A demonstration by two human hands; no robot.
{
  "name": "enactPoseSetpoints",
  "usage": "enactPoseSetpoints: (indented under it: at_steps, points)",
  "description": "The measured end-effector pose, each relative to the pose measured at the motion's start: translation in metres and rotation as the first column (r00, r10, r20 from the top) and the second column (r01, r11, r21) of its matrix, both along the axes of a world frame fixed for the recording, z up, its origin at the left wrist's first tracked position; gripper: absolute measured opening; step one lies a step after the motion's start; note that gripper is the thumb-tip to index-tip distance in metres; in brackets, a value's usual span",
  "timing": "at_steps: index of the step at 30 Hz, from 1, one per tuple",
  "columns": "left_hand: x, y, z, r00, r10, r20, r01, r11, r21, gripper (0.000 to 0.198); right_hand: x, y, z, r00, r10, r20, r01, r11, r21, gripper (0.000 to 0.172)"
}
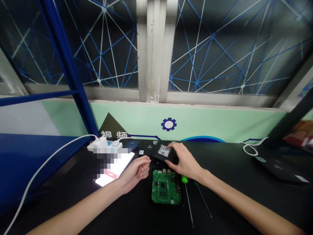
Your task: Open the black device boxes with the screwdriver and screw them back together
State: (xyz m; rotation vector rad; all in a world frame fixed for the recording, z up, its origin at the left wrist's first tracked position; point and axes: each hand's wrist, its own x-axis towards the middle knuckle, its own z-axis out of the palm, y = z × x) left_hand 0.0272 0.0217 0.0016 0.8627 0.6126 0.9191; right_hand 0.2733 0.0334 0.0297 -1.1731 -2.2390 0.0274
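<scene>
My right hand [182, 160] has its thumb and fingers around the edges of a black plastic cover [156, 156] with a white printed label [164, 150]. The cover is tilted, behind a green circuit board [166, 189] that sits in a black casing. My left hand [139, 169] is closed, its fingers curled in near the board's upper left corner. Whatever it may hold is hidden. Right of the board lies a screwdriver [188, 199] with a bright green handle, partly under my right hand. A second thin screwdriver [204, 199] lies beside it.
A lit phone [119, 169] lies left of my left hand. Behind it are a white power strip [104, 145] with a cable and a dark mouse [132, 145]. Another flat black device [278, 169] lies at the right, near a coiled white cable [250, 150]. The wall stands behind the table.
</scene>
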Motion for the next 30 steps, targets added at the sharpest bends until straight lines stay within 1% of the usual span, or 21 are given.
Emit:
enactPoseSetpoints:
  at_steps: [3, 7, 10, 15, 20, 24, 30]
  points:
    - [0.001, 0.000, -0.001, 1.000, 0.005, 0.007, -0.005, 1.000, -0.007, 0.026, -0.004, 0.013, -0.001, 1.000, 0.009, 0.017, -0.008, 1.000, -0.029, 0.055]
    - [0.001, -0.002, 0.002, 1.000, 0.013, 0.005, -0.013, 1.000, -0.009, 0.028, -0.008, 0.027, -0.008, 0.999, -0.016, 0.040, 0.020, 0.994, -0.109, 0.076]
    - [0.000, -0.003, 0.003, 1.000, 0.016, -0.003, -0.016, 1.000, -0.013, 0.028, -0.009, 0.033, -0.012, 0.998, -0.015, 0.059, 0.023, 0.991, -0.135, 0.084]
    - [0.000, -0.003, 0.003, 1.000, 0.031, 0.005, -0.030, 0.999, -0.030, 0.025, -0.009, 0.037, -0.015, 0.999, -0.027, 0.030, 0.031, 0.988, -0.149, 0.085]
    - [0.002, -0.002, 0.006, 0.999, 0.047, 0.015, -0.046, 0.998, -0.047, 0.027, -0.009, 0.036, -0.017, 0.998, -0.019, -0.052, 0.010, 0.987, -0.159, 0.084]
    - [0.003, -0.002, 0.008, 0.998, 0.049, 0.030, -0.047, 0.997, -0.059, 0.030, -0.007, 0.030, -0.016, 0.995, -0.016, -0.101, 0.001, 0.990, -0.142, 0.078]
    - [0.001, -0.004, 0.009, 0.996, 0.057, 0.062, -0.051, 0.994, -0.092, 0.026, 0.005, 0.013, -0.008, 0.991, -0.039, -0.128, 0.019, 0.988, -0.154, 0.066]
